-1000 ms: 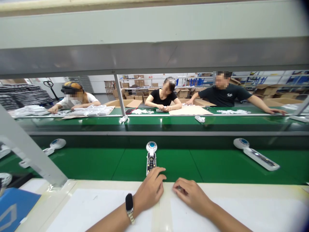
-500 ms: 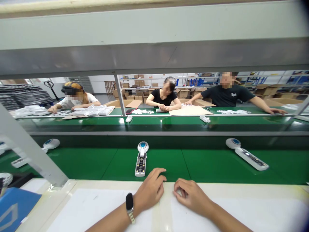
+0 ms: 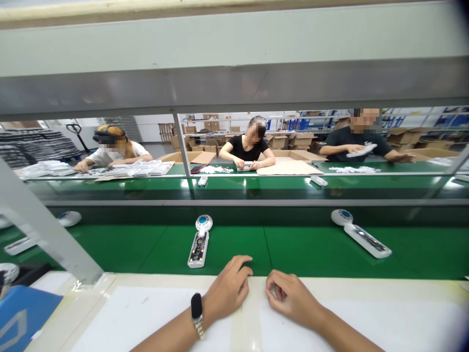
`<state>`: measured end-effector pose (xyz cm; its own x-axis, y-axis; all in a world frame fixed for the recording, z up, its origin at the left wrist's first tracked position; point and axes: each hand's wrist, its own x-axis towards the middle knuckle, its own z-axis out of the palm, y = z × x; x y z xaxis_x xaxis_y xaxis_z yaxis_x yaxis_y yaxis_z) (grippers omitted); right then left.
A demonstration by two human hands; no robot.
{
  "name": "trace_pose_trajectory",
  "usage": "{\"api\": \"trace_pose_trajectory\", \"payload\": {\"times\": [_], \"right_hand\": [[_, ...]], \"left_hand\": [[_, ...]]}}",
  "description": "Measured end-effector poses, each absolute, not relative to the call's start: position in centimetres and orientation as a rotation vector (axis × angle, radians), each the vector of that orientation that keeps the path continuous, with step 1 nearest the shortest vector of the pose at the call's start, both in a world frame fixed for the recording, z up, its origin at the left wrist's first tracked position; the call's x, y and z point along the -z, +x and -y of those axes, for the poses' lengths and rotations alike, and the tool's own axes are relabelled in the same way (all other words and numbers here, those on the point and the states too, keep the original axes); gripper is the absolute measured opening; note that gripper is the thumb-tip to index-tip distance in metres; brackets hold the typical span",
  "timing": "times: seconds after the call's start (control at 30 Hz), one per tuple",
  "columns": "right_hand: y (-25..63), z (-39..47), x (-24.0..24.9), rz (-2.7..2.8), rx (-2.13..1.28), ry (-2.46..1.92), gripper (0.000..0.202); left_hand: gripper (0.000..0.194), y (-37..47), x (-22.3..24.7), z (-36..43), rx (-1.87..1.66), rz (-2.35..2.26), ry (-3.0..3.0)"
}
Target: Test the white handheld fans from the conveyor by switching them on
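Observation:
My left hand (image 3: 230, 286), a dark-faced watch (image 3: 197, 306) on its wrist, rests at the front edge of the green conveyor belt (image 3: 234, 244). Its fingers are loosely bent and apart, with nothing in them. My right hand (image 3: 289, 296) lies beside it on the white ledge, fingers curled in toward the thumb, and no object shows inside. Nearest my left hand is a white handheld device (image 3: 199, 244) with a round blue-centred head and its circuit board exposed. Another such device (image 3: 368, 239) lies slanted on the belt at the right. Neither hand touches a device.
A slanted metal post (image 3: 54, 244) and a blue box (image 3: 25, 313) stand at the left. More white parts (image 3: 69, 218) lie behind the post. A second belt (image 3: 256, 183) runs beyond a rail, with several co-workers seated there. One co-worker holds a white part (image 3: 362, 150).
The devices on the near belt have moved left; white pieces on the far belt have moved right. My hands are nearly still. The co-worker at right has lifted a white part.

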<state>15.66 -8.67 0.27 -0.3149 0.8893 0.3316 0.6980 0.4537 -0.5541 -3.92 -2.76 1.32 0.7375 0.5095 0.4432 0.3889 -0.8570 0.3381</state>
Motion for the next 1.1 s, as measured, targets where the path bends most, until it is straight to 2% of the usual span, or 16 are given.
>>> {"api": "trace_pose_trajectory", "payload": {"times": [0.47, 0.57, 0.7, 0.8, 0.9, 1.1], "right_hand": [[15.5, 8.7, 0.1, 2.093, -0.428, -1.322, 0.009], [17.2, 7.3, 0.6, 1.805, -0.364, -1.409, 0.006], [24.4, 5.0, 0.4, 1.107, 0.085, -1.711, 0.03], [31.0, 5.1, 0.0, 0.817, 0.174, -1.888, 0.045], [35.3, 5.8, 0.0, 0.662, 0.021, -2.044, 0.05], [34.2, 5.2, 0.5, 0.845, -0.357, -2.027, 0.033]], "left_hand": [[0.024, -3.9, -1.2, 2.7, -0.768, -0.717, 2.73], [0.024, -3.9, -1.2, 2.7, -0.784, -0.714, 2.731], [0.025, -3.9, -1.3, 2.8, -0.811, -0.711, 2.72], [0.025, -3.9, -1.3, 2.9, -0.801, -0.706, 2.73], [0.025, -3.9, -1.3, 2.9, -0.783, -0.709, 2.739], [0.024, -3.9, -1.5, 3.0, -0.767, -0.717, 2.73]]}}
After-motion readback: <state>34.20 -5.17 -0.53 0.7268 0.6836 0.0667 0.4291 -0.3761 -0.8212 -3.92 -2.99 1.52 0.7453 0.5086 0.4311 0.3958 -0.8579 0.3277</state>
